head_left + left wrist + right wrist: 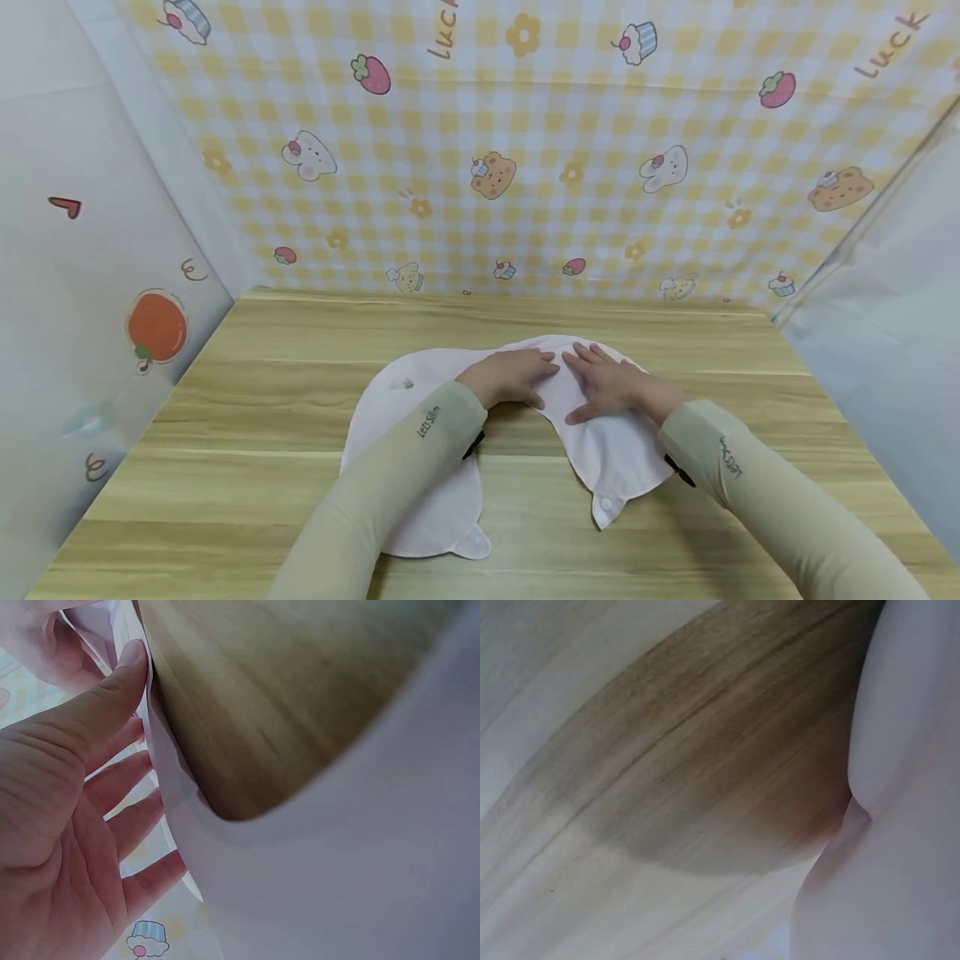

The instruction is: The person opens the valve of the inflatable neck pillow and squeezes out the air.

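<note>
Two hands, the left hand [513, 375] and the right hand [611, 387], fingers extended and apart, rest on a curved pale pink cloth [558, 390].
Placed near the top of its arch, they seem to steady the fabric; neither appears to grip. The cloth lies midway across the wood-grain tabletop [240, 450], bowed toward the far edge, tabs [606, 505] toward the near edge. A yellow-checked backdrop [480, 108] borders the far edge; pale sheets [75, 150] flank the left and right edges.

The left sleeve [392, 493] hides some pink cloth [444, 518].
</note>
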Demonstrator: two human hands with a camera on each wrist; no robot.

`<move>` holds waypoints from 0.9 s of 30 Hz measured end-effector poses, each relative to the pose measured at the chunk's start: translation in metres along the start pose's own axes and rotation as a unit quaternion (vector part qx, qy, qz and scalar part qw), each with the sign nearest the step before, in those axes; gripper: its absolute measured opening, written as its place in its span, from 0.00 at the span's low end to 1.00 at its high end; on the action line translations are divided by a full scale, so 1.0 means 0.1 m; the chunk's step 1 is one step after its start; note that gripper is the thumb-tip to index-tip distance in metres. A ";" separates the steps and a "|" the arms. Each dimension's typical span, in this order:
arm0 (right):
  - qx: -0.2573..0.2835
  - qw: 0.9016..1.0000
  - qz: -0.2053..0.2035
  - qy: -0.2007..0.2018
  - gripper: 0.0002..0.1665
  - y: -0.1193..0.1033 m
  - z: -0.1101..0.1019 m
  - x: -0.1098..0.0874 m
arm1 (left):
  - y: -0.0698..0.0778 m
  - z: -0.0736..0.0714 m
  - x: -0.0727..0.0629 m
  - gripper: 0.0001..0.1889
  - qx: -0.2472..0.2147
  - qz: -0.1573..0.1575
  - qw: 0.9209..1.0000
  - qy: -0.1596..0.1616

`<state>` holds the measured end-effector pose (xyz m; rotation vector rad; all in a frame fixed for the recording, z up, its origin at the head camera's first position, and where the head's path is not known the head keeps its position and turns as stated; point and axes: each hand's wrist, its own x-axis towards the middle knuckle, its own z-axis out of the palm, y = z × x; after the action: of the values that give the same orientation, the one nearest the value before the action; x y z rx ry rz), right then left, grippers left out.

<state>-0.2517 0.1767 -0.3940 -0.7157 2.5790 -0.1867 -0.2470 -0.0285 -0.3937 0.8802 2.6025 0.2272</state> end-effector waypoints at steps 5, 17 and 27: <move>-0.006 1.000 0.008 -0.006 0.69 0.00 0.00 -0.01 | -0.03 0.00 -0.02 0.38 -0.016 -0.008 1.000 -0.002; -0.059 0.998 0.015 0.002 0.62 -0.05 -0.12 -0.11 | -0.09 0.00 -0.08 0.36 -0.037 -0.015 0.999 -0.006; -0.081 0.997 -0.002 -0.014 0.52 -0.21 -0.39 -0.02 | -0.15 -0.01 -0.13 0.33 -0.046 -0.020 0.999 -0.006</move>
<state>-0.2586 0.1604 -0.3532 -0.7765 2.5872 0.0310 -0.2456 -0.0482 -0.3927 0.7957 2.5740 0.3267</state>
